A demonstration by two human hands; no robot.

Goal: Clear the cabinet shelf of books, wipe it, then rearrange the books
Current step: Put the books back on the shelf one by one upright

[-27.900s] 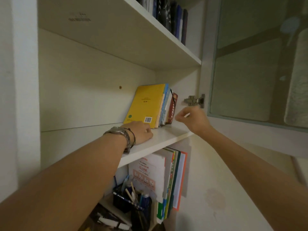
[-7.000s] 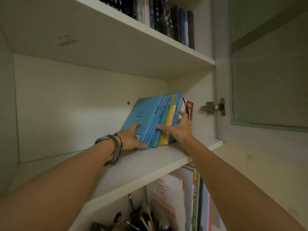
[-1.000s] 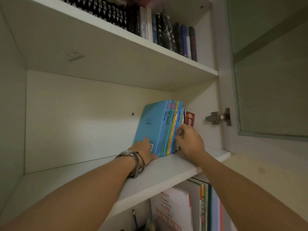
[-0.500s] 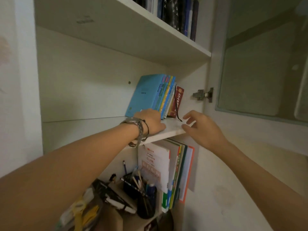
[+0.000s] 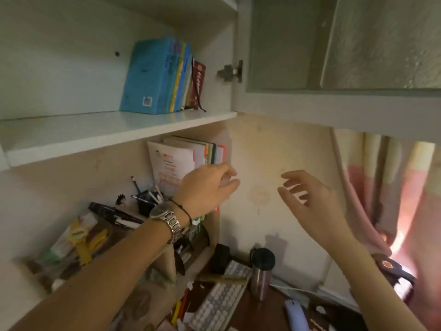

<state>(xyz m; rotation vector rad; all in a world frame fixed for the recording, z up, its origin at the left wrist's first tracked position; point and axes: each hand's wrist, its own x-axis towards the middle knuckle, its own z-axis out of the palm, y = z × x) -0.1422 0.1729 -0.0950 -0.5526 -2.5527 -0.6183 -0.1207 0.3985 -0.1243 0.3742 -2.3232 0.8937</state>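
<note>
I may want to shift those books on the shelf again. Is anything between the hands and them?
Nothing visible. Both the left hand and right hand hang below the shelf, holding nothing; the blue books stand at its right end with open space in front.

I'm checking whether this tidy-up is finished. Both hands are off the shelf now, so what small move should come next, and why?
Probably swing the cabinet door shut with the right hand. The books stand together at the right end of the shelf, both hands are empty and lowered below it, the left hand too, and the door hangs open just above the right hand.
</note>
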